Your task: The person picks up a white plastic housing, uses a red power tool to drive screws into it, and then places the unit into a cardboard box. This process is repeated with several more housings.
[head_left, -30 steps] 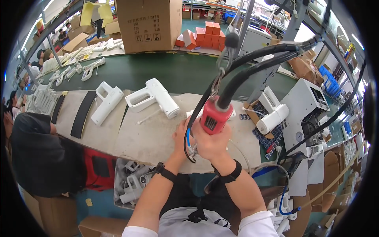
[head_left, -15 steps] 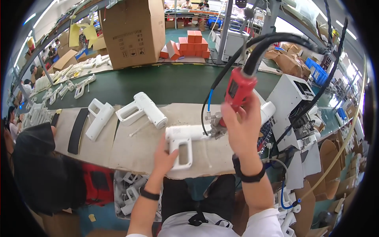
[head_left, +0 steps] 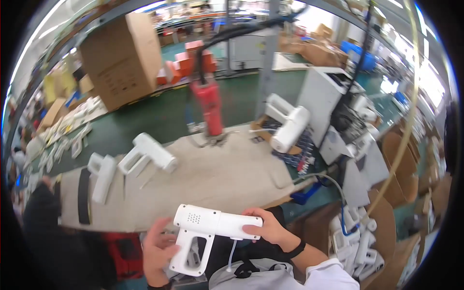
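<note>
Left hand (head_left: pixel 159 251) is clamped around the handle of the white gun-shaped housing (head_left: pixel 210 237), fingers wrapped on the handle's left side. Right hand (head_left: pixel 266 227) is closed over the right end of the barrel, thumb on top, fingers underneath. Both grips are firm on the part; neither is open.

Location: the housing sits in the lower centre of the frame, held in the air over the lap, just below the near edge of the desk (head_left: pixel 203 183) and not touching it.

Orientation: long axis of the barrel runs roughly left to right across the frame, slightly tilted down to the right. The perforated end is at the left; the handle drops toward the bottom of the frame. A thin clear tube (head_left: pixel 232 253) hangs from the underside of the barrel.

Judgement on handling: a two-point hold suits the part; supporting barrel and handle together should keep it from twisting, and the dangling tube should be kept free of the fingers.

Further out: two like housings (head_left: pixel 145 154) lie on the desk at centre left, another (head_left: pixel 287 125) at upper right. A red powered driver (head_left: pixel 208 108) hangs at upper centre. A cardboard box (head_left: pixel 123 58) stands at upper left.
</note>
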{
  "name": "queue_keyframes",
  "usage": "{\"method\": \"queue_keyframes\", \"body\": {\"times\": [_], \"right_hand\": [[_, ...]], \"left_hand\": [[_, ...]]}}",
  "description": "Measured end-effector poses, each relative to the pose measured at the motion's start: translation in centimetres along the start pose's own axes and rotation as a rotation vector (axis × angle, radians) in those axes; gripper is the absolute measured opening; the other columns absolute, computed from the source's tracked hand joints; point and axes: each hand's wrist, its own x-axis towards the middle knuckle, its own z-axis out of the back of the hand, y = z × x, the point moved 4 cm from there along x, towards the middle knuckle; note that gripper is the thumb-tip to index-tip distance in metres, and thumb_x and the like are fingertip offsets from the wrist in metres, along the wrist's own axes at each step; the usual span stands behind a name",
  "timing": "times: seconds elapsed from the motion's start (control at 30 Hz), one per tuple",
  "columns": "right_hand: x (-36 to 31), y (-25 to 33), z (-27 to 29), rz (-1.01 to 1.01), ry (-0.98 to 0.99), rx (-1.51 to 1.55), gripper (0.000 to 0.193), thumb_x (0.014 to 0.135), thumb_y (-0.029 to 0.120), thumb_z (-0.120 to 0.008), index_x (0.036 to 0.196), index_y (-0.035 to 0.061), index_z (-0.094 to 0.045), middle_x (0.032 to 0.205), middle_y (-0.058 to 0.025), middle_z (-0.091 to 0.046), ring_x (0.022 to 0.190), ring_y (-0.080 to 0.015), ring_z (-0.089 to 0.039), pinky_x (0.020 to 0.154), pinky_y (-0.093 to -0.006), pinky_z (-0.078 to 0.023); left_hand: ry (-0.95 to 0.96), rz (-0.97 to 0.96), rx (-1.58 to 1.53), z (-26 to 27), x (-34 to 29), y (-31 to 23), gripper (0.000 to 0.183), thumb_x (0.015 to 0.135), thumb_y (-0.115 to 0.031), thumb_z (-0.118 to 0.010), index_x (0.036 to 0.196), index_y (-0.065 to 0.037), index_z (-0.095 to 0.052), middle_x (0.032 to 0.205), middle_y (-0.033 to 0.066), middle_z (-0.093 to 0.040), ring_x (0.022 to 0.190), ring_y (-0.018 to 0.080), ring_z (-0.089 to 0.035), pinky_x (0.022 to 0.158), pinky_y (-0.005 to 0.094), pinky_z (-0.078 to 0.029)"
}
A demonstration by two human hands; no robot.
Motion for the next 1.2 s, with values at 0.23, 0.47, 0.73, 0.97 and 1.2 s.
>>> {"method": "queue_keyframes", "body": {"times": [0.23,0.47,0.73,0.97,1.2], "right_hand": [[-12.0,-2.3,10.5,-0.110,-0.240,0.228,0.043,0.083,0.025,-0.069,0.119,0.0049,-0.056,0.096,-0.0068,-0.064,0.070,-0.0120,-0.062,0.047,-0.0238,-0.048],[-38.2,-14.6,22.2,-0.014,-1.057,0.423,0.044,0.076,0.019,-0.071,0.116,0.0041,-0.057,0.101,-0.0123,-0.064,0.084,-0.0240,-0.065,0.069,-0.0365,-0.056],[-50.2,-22.4,25.7,0.525,-1.839,0.845,0.046,0.087,0.038,-0.058,0.121,0.0082,-0.052,0.106,-0.0100,-0.062,0.085,-0.0281,-0.061,0.063,-0.0358,-0.050],[-38.5,-15.3,26.7,0.181,-1.083,0.591,0.043,0.085,0.037,-0.063,0.110,0.0015,-0.060,0.087,-0.0108,-0.063,0.077,-0.0248,-0.061,0.063,-0.0352,-0.050],[-16.9,5.7,10.4,0.229,0.414,-0.073,0.057,0.072,0.029,-0.080,0.111,-0.0080,-0.061,0.086,-0.0147,-0.068,0.074,-0.0227,-0.066,0.065,-0.0309,-0.051]], "left_hand": [[-0.403,-0.293,1.543,19.0,20.2,0.3,0.067,0.085,-0.015,-0.064,0.143,-0.001,-0.035,0.146,0.0183,-0.036,0.136,0.0332,-0.031,0.112,0.0413,-0.026],[-0.323,-0.015,2.078,12.5,25.2,-0.1,0.067,0.080,-0.024,-0.067,0.137,0.000,-0.042,0.130,0.0186,-0.049,0.124,0.0335,-0.043,0.102,0.0474,-0.035],[-0.047,0.037,2.257,9.8,24.0,5.1,0.067,0.078,-0.037,-0.069,0.131,-0.002,-0.049,0.121,0.0185,-0.055,0.113,0.0376,-0.050,0.094,0.0527,-0.039],[0.016,-0.108,1.719,-2.9,14.5,1.7,0.077,0.073,-0.020,-0.073,0.138,0.002,-0.038,0.119,0.0218,-0.055,0.107,0.0361,-0.054,0.098,0.0475,-0.038],[0.229,-0.345,1.536,-8.3,22.5,1.3,0.077,0.061,-0.049,-0.079,0.116,0.000,-0.059,0.121,0.0218,-0.058,0.111,0.0368,-0.055,0.096,0.0459,-0.043]]}}
